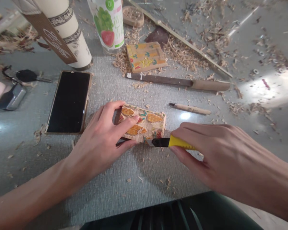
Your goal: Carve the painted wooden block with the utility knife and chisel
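A small wooden block (147,123) with painted orange leaf shapes lies on the grey mat (134,179). My left hand (103,140) grips its left end, fingers pressed on the top and thumb at the near side. My right hand (213,153) is closed round a yellow utility knife (169,142), whose black blade end touches the block's near edge.
A black phone (69,100) lies left of the block. Behind it are a long dark-bladed knife (177,82), a small carving tool (190,109), a second painted block (146,56), a drink bottle (109,24), a paper cup (69,38), keys (16,86) and wood shavings (182,52).
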